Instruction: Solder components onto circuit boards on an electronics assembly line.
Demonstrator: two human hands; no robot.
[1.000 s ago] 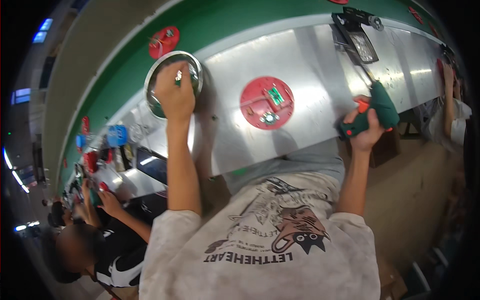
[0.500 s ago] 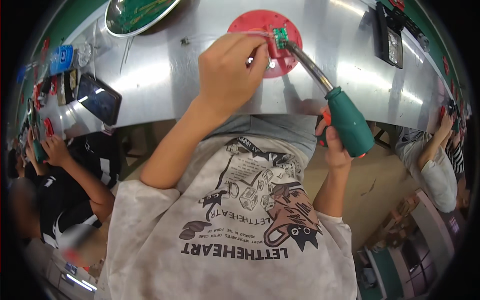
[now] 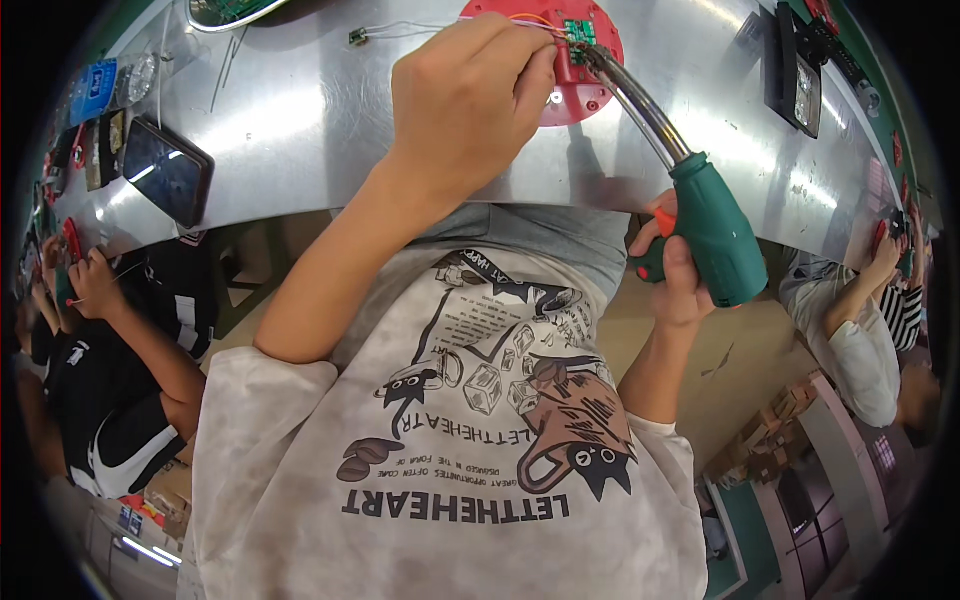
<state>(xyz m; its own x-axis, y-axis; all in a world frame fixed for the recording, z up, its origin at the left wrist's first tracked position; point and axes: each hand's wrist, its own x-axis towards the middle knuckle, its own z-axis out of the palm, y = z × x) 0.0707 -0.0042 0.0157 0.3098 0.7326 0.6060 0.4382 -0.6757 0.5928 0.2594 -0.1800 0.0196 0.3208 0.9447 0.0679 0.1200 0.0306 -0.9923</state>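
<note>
Over the far middle of the table, my left hand point(image 3: 465, 110) is closed, thumb and finger pinching thin wires point(image 3: 410, 28) whose held part is mostly hidden. The wires trail left to a small connector-like piece point(image 3: 357, 38) and right to a small green circuit board point(image 3: 579, 31). That board lies on a round red plastic disc point(image 3: 580, 108), partly covered by my left hand. My right hand point(image 3: 685, 275) is wrapped around the handle of a green soldering gun point(image 3: 718, 230). Its long metal tip reaches the near edge of the board; exact contact cannot be told.
A metal bowl point(image 3: 235, 18) stands at the far left. A dark phone point(image 3: 168, 172), a blue-labelled plastic bottle point(image 3: 95, 88) and small parts lie left. A black device point(image 3: 797, 75) stands at the far right. Co-workers sit on both sides.
The view has shifted, so the table items sit higher and the disc is partly cut off. My left hand still pinches the wires, and the soldering gun's tip stays at the board.
</note>
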